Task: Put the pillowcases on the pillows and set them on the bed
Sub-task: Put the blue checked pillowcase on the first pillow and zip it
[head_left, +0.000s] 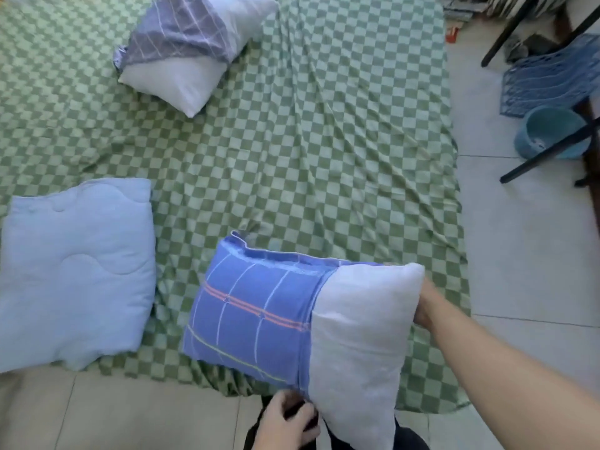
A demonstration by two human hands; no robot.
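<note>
A white pillow is held over the near edge of the bed, half inside a blue striped pillowcase. My left hand pinches the open hem of the pillowcase at the pillow's lower side. My right hand grips the bare right end of the pillow, its fingers hidden behind it. A second white pillow lies at the far side of the bed with a grey striped pillowcase draped over its upper part.
The bed wears a green checked sheet. A folded pale blue quilt lies at the left. On the tiled floor to the right stand a teal bucket, a blue basket and black furniture legs.
</note>
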